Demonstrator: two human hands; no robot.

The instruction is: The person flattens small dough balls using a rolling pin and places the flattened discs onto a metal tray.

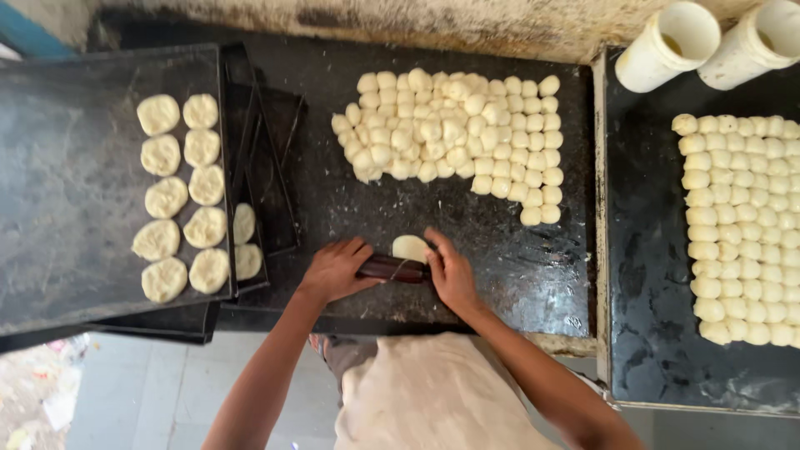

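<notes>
1. Right now a flattened dough piece lies on the dark surface near its front edge, under a dark rolling pin.
2. Both hands rest on the pin: the left hand has its grip closed over the left end, and the right hand has its grip pressed on the right end, thumb beside the dough.
3. Just behind, a dense block of small dough balls sits unrolled on the same surface.
4. To the left, a black tray carries two rows of flattened rounds; a couple more rounds show on a tray beneath it.
5. To the right, another tray holds many more dough balls, with two white cylinders lying behind.
6. Judging by the counts, only a small share is flattened; most balls remain to be rolled.
</notes>
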